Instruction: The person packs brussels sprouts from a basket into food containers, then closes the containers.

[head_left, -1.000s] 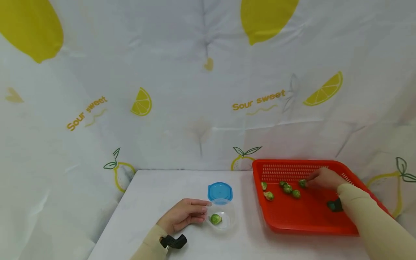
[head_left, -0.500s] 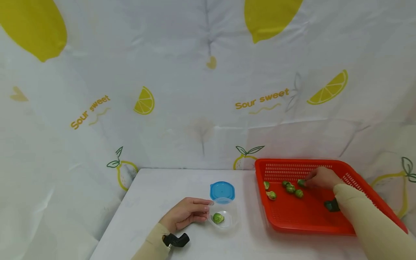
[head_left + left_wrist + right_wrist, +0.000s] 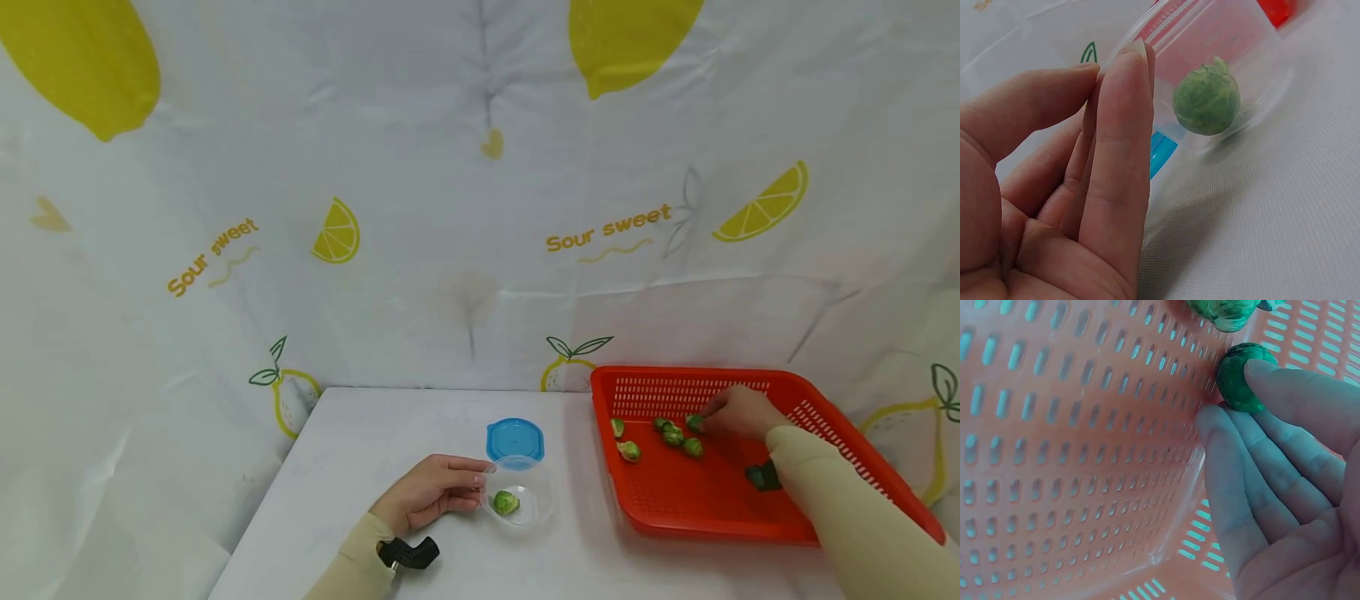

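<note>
While my right hand [image 3: 737, 413] pinches 1 sprout [image 3: 1233, 380] in the red basket [image 3: 705, 504], my left hand [image 3: 422, 490] touches the clear bowl [image 3: 534, 510] holding another sprout [image 3: 506, 502], likely to steady it. Whether its fingers actually grip the rim, I can't tell.

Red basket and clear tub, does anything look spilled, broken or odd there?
Nothing stands out: no spill or crack shows. Brussels sprouts lie inside the red basket, the clear tub holds a lone sprout, and the blue lid lies behind the tub.
</note>
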`<control>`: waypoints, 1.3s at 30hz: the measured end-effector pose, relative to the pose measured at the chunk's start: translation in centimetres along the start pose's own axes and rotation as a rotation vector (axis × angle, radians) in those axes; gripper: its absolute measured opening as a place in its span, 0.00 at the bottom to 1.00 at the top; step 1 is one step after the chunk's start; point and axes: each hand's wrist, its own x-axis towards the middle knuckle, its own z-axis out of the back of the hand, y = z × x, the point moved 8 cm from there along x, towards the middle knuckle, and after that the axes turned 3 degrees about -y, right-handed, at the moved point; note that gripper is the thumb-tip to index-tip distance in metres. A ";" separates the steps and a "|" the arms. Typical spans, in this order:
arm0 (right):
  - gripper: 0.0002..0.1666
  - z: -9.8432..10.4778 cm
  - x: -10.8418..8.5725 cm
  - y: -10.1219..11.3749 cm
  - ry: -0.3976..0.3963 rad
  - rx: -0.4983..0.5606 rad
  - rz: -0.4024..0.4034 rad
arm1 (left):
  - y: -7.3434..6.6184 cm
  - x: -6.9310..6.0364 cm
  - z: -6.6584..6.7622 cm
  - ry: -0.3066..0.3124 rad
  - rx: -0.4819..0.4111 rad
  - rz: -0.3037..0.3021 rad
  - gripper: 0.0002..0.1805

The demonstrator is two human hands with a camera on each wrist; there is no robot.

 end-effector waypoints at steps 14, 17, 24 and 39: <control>0.20 1.3 -1.8 2.2 -0.034 0.002 0.110 | 0.2 0.2 0.0 -0.015 0.027 0.009 0.28; 0.19 1.7 -3.0 3.7 -0.047 0.007 0.133 | 0.2 0.1 0.1 -0.022 0.038 0.012 0.28; 0.16 2.1 -6.8 7.7 -0.070 0.053 0.159 | 0.2 0.2 0.1 -0.023 0.028 -0.002 0.27; 0.12 -1.4 -10.8 16.8 -0.073 0.204 0.251 | 0.3 0.0 0.1 -0.011 0.037 -0.014 0.27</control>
